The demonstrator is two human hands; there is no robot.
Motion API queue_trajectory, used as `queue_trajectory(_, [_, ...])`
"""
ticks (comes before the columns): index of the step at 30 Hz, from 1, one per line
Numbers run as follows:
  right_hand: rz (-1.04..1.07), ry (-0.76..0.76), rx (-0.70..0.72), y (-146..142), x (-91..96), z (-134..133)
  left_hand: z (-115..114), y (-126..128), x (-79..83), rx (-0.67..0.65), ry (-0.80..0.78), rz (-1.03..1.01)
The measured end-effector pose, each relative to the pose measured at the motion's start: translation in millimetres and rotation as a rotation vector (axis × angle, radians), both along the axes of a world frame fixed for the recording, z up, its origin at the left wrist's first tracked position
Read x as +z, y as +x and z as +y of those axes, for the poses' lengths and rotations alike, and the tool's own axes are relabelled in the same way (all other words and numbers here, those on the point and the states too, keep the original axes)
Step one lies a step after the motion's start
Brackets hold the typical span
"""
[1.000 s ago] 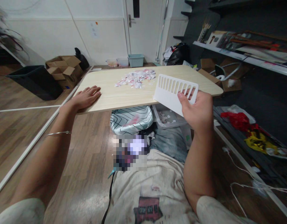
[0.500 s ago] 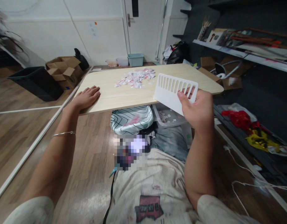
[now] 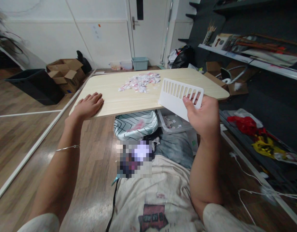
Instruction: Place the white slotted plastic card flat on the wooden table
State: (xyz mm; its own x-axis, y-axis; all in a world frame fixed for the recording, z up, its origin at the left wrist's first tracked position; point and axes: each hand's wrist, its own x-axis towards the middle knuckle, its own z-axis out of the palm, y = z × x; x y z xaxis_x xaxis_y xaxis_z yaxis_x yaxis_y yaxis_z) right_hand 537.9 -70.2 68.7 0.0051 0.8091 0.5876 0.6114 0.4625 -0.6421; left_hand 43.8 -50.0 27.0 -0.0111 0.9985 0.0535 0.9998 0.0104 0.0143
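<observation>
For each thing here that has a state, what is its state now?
left hand: flat on table, open
right hand: gripping white slotted panel, held tilted
paper scraps: piled on table
cardboard box: flaps open
door: closed

White plastic slotted panel [image 3: 177, 96]: flat, row of long slots along upper edge, tilted, held up right of frame centre, lower right corner pinched in right hand [image 3: 203, 115].

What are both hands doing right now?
Left hand: open, flat on the table.
Right hand: closed, holding a white slotted plastic panel.
</observation>
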Motion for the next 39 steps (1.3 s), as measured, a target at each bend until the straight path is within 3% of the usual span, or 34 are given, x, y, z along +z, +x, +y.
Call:
queue_trajectory(4, [-0.002, -0.014, -0.001, 0.1, -0.1, 0.0, 0.9, 2.2, -0.6, 0.1, -0.006, -0.064])
queue_trajectory(17, [0.014, -0.004, -0.001, -0.3, 1.2, -1.1, 3.0, -2.4, -6.2, 0.135, 0.042, -0.103])
queue_trajectory(24, [0.001, 0.007, 0.0, 0.1, 0.8, -0.6, 1.6, 0.5, -4.4, 0.136, 0.108, -0.254])
queue_trajectory(39, [0.012, 0.023, -0.001, 2.4, -2.2, 2.1, 3.0, -0.8, -6.5, 0.144, 0.069, -0.16])
